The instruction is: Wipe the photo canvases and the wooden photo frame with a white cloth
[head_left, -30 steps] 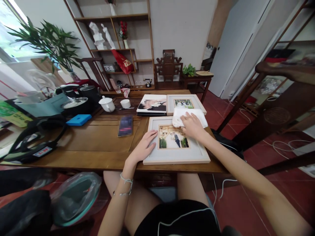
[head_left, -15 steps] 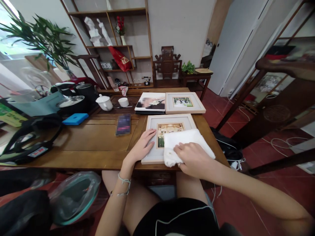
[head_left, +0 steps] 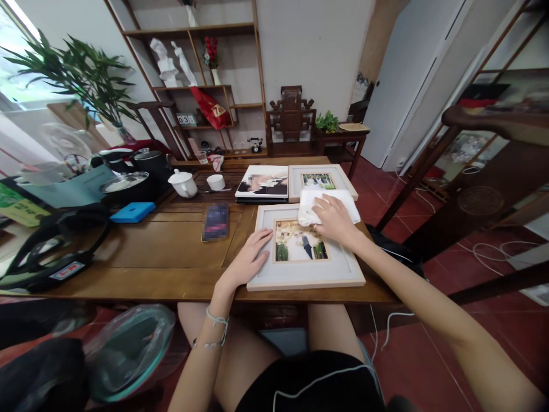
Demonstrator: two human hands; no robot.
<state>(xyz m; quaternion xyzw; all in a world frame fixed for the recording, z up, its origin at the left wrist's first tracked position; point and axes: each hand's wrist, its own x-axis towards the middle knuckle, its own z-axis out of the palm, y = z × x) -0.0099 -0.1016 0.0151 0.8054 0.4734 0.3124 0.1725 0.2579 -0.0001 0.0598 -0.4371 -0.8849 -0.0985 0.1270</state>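
Note:
A light wooden picture frame (head_left: 343, 271) lies flat at the near edge of the table, a small photo (head_left: 300, 243) in its pale mount. My left hand (head_left: 254, 256) rests on its left side with the fingers stretched out flat. At the frame's upper right, my right hand (head_left: 334, 218) grips a folded white cloth (head_left: 307, 207) and presses it down. The cloth covers that corner of the frame and overlaps the near edge of a second picture frame (head_left: 349, 186) behind.
Left of the second frame lies a photo album (head_left: 262, 182). A phone (head_left: 215, 221), a white cup (head_left: 215, 182), a lidded teapot (head_left: 183, 183) and a blue box (head_left: 132, 212) stand farther left on the wooden table (head_left: 171, 249). A lined bin (head_left: 132, 349) is below the table.
My right hand has moved the cloth away from me, from the frame's near right part to its far right corner, uncovering the photo. My left hand has stayed in place.

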